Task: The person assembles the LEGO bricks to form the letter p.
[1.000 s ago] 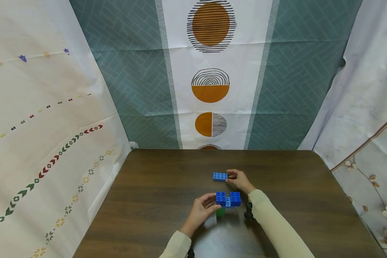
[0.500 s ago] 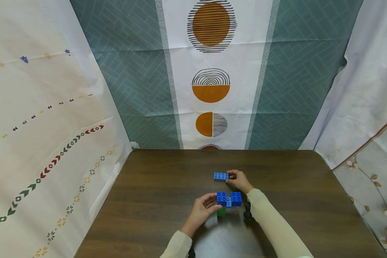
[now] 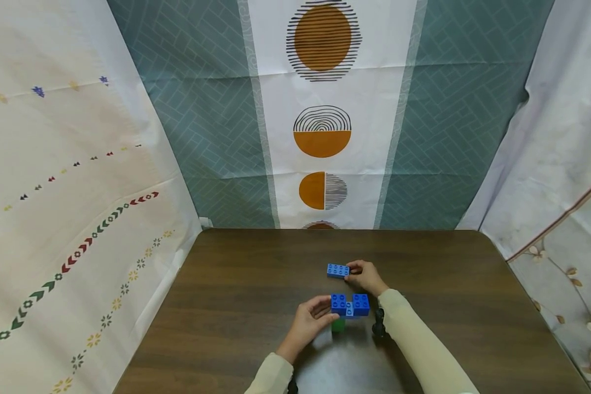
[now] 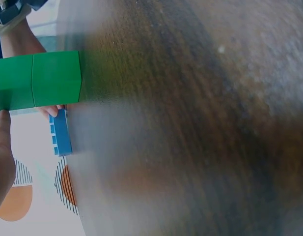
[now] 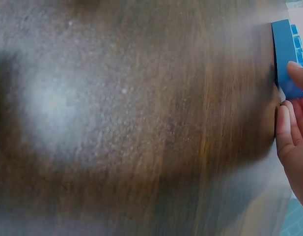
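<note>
My left hand [image 3: 304, 327] holds a small stack of toy building bricks from its left side. Two dark blue bricks [image 3: 361, 305] top the stack, with a light blue brick [image 3: 349, 310] showing between and beneath them. Green bricks [image 4: 57, 78] form its column, filling the upper left of the left wrist view. Farther back, my right hand [image 3: 368, 278] pinches the right end of a loose light blue eight-stud brick [image 3: 337, 270]. That brick's plain side [image 5: 285, 54] faces the right wrist camera, thumb on one face, studs pointing away.
The brown wooden table [image 3: 226, 306] spreads out around both hands. A teal and white patterned cloth [image 3: 216, 137] hangs behind its far edge. Light patterned cloths hang at the left [image 3: 79, 164] and right [image 3: 546, 137] sides.
The loose light blue brick has turned very slightly, its right end nearer me. Both hands otherwise stay almost where they were, and the stack has not visibly moved.
</note>
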A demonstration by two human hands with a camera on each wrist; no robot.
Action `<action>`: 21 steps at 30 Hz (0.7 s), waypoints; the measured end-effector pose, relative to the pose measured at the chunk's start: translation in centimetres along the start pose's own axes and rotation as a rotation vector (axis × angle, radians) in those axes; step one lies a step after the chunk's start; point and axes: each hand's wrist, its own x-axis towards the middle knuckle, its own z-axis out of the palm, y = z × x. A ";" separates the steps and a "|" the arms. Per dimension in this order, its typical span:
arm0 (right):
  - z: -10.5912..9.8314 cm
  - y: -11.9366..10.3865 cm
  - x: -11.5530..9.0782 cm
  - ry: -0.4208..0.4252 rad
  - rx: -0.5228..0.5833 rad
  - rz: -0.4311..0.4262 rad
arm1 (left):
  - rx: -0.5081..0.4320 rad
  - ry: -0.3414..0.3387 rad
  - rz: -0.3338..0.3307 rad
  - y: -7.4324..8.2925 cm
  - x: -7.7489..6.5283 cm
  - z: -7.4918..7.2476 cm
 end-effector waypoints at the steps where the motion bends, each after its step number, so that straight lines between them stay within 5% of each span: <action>1: -0.1 0.1 0.0 0.003 0.006 0.005 | -0.002 -0.003 0.007 0.0 0.0 0.0; 9: -1.1 0.3 0.0 -0.025 0.098 -0.036 | -0.002 -0.005 0.025 -0.3 0.1 -0.1; 21: -3.4 -0.4 -0.6 -0.090 0.090 -0.083 | -0.009 -0.009 0.027 -0.3 0.0 0.0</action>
